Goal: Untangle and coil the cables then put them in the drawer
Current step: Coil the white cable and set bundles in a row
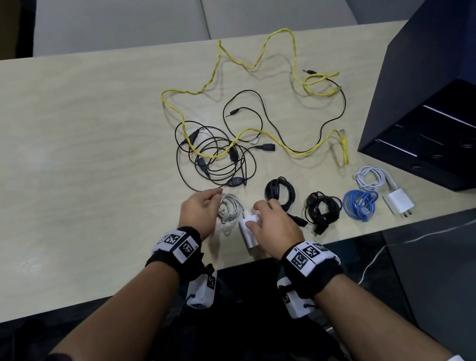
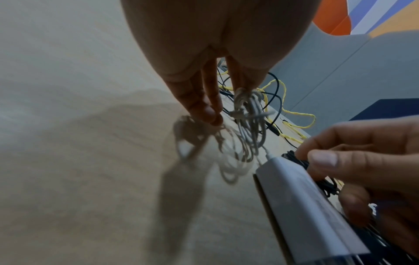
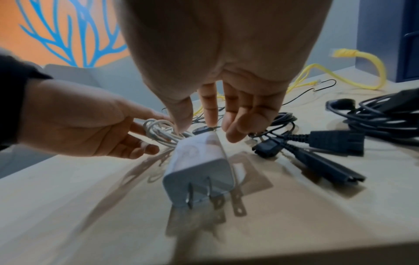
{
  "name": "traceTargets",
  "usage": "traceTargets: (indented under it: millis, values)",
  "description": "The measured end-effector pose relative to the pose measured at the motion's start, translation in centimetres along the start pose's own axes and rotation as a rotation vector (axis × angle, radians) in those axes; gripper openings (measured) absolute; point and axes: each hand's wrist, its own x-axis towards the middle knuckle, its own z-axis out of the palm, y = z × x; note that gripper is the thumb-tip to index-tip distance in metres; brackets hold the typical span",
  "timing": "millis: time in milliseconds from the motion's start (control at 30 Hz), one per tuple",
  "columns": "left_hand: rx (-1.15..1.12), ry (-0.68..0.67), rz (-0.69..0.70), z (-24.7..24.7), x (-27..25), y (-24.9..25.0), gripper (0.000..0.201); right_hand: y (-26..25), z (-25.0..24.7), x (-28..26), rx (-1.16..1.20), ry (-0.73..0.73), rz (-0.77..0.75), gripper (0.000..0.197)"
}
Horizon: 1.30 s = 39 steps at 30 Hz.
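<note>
Cable (image 1: 230, 211) lies limp and light, coiled at the tabletop's (image 1: 81, 168) near edge, my left hand (image 1: 201, 211) pinching its loops, right fingers (image 3: 181, 116) clamped on the rigid charger (image 3: 199, 166), my firmest hold.

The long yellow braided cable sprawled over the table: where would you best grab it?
Probably at the yellow braided cable's plug end, from above with thumb and finger. That end lies free by the dark blue drawer cabinet, while its middle crosses the thin black cables.
</note>
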Motion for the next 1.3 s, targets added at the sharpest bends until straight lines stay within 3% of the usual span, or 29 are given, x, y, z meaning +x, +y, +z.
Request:
traceTargets:
  millis: [333, 467, 600, 667, 733, 833, 933, 1067, 1167, 1300]
  values:
    - [-0.188, -0.034, -0.039, -0.2, -0.6, -0.6, 0.035, -0.9, 0.1, 0.9, 0.013, 0.084, -0.18, 0.044]
    - [-0.197, -0.096, -0.034, 0.0, -0.9, 0.5, 0.04, -1.7, 0.4, 0.9, -0.04, 0.04, -0.238, 0.041]
    - [-0.113, -0.12, 0.012, 1.1, -0.3, 0.6, 0.014, -1.7, 0.5, 0.9, -0.004, -0.042, -0.308, 0.036]
    - [-0.065, -0.106, 0.023, 1.3, -0.1, 0.4, 0.005, -1.5, 0.3, 1.0, 0.081, -0.027, -0.291, 0.029]
    - [-0.094, -0.141, -0.012, 1.3, 0.0, 0.2, 0.015, -1.2, -0.2, 1.1, 0.213, 0.067, -0.226, 0.024]
    - [-0.161, -0.204, -0.06, 0.9, 0.0, -0.2, 0.023, -1.2, -1.0, 1.8, 0.313, 0.103, -0.175, 0.038]
    - [-0.153, -0.175, -0.085, 0.7, -0.2, -0.6, 0.021, -1.3, -1.2, 2.3, 0.2, 0.039, -0.149, 0.044]
    - [-0.176, -0.071, -0.105, 1.0, -0.6, -0.8, 0.017, -0.2, 0.0, -0.4, -0.182, -0.111, -0.082, 0.079]
    - [-0.046, -0.068, -0.047, 1.2, -1.0, -0.4, 0.03, 0.3, 1.6, -1.5, -0.2, -0.17, -0.034, 0.067]
    - [0.086, -0.022, 0.037, 0.7, -1.5, 0.3, 0.046, 0.1, 1.3, 0.2, -0.178, -0.074, -0.027, 0.054]
